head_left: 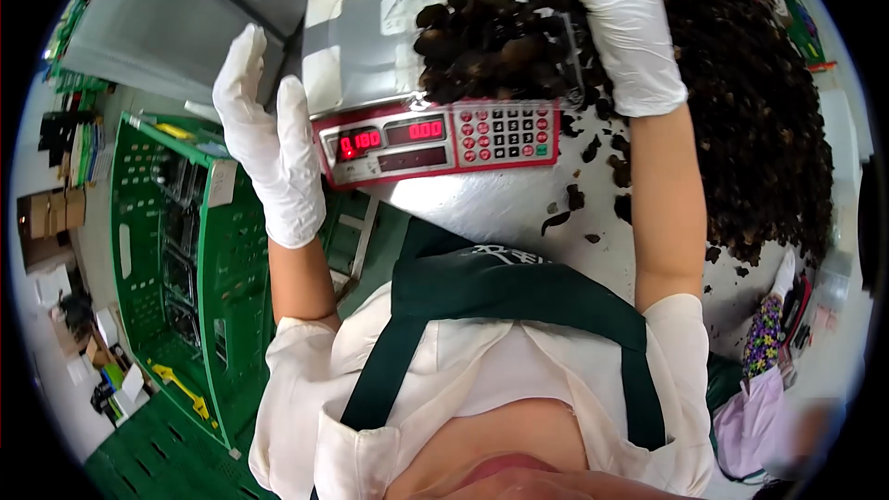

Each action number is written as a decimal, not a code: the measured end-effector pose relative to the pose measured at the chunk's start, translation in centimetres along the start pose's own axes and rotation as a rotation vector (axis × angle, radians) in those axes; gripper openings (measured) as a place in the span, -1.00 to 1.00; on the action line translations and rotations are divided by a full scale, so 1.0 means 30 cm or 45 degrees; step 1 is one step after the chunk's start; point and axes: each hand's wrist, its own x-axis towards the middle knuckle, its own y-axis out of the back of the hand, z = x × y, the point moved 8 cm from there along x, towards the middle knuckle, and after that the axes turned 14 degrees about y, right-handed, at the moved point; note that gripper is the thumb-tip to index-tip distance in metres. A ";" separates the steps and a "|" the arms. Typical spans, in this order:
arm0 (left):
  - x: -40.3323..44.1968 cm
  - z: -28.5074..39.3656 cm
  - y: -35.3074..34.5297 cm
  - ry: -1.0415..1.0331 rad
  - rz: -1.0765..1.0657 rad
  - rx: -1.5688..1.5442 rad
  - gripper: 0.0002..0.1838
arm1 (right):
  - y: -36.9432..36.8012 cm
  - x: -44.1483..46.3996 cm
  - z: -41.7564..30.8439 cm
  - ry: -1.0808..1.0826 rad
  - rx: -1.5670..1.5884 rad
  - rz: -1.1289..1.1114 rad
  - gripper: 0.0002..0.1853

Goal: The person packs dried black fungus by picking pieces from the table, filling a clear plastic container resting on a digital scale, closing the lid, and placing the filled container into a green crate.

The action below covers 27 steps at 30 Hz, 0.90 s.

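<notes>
Both hands wear white gloves. My left hand [270, 130] is raised at the left side of the scale [363, 46], fingers apart, holding nothing. The red-edged scale shows 0.180 and 0.00 on its lit display [391, 136]. On the right part of its metal plate lies a clear tray filled with dark, wrinkled pieces [495, 46] that look like dried fungus. My right hand [630, 32] is over the scale's upper right corner, beside the tray's right edge. Its fingertips run to the top of the frame, and whether they touch the tray is unclear.
A large heap of dark pieces [741, 111] covers the right of the metal table, with scattered bits [576, 196] near the scale. At left stand a grey bin [176, 18] and a green crate [222, 287] holding clear trays. Another person's patterned sleeve [763, 338] shows lower right.
</notes>
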 end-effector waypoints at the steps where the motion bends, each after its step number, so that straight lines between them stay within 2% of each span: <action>1: 0.008 0.001 0.017 -0.019 0.019 -0.010 -0.46 | 0.009 -0.010 0.019 -0.029 -0.009 0.032 -0.85; 2: 0.016 -0.003 0.030 -0.003 0.033 -0.016 -0.44 | 0.025 -0.019 0.038 -0.056 -0.020 0.064 -0.85; 4: 0.030 -0.004 0.050 -0.010 0.064 -0.007 -0.43 | 0.059 -0.045 0.073 -0.101 -0.034 0.017 -0.73; 6: 0.042 -0.003 0.057 -0.016 0.082 -0.022 -0.43 | 0.089 -0.065 0.102 -0.091 0.088 0.088 -0.80; 10: 0.054 0.002 0.052 -0.059 0.077 -0.005 -0.44 | 0.123 -0.089 0.157 -0.222 0.204 0.146 -0.79; 12: 0.050 0.014 0.022 -0.056 0.015 0.092 -0.41 | 0.136 -0.099 0.159 -0.255 0.172 0.189 -0.78; 16: 0.055 0.029 -0.033 -0.048 -0.030 0.047 -0.43 | 0.170 -0.118 0.173 -0.339 0.144 0.270 -0.76; 17: 0.054 0.034 -0.072 -0.025 -0.117 0.003 -0.43 | 0.175 -0.131 0.173 -0.371 0.143 0.295 -0.73; 18: 0.050 0.040 -0.116 -0.004 -0.207 -0.045 -0.43 | 0.177 -0.132 0.172 -0.265 0.218 0.239 -0.73; 19: 0.043 0.041 -0.161 0.063 -0.288 -0.101 -0.45 | 0.197 -0.148 0.193 -0.277 0.317 0.276 -0.72; 20: 0.047 0.081 -0.205 -0.141 -0.328 0.124 -0.48 | 0.214 -0.162 0.213 -0.286 0.420 0.312 -0.72; 21: 0.042 0.110 -0.257 -0.172 -0.406 0.113 -0.49 | 0.233 -0.186 0.247 -0.358 0.510 0.450 -0.71; 22: 0.033 0.136 -0.305 -0.204 -0.481 0.107 -0.49 | 0.222 -0.193 0.243 -0.342 0.656 0.458 -0.66; 23: 0.039 0.132 -0.374 -0.481 -0.559 0.220 -0.47 | 0.236 -0.215 0.271 -0.375 0.914 0.501 -0.64; 25: 0.004 0.172 -0.449 -0.548 -0.705 0.427 -0.46 | 0.256 -0.268 0.294 -0.411 1.450 0.560 -0.61; 26: -0.012 0.180 -0.482 -0.571 -0.760 0.568 -0.46 | 0.271 -0.283 0.302 -0.352 1.471 0.414 -0.61; 27: -0.033 0.137 -0.508 -0.534 -0.878 0.608 -0.45 | 0.294 -0.319 0.312 -0.393 1.505 0.461 -0.61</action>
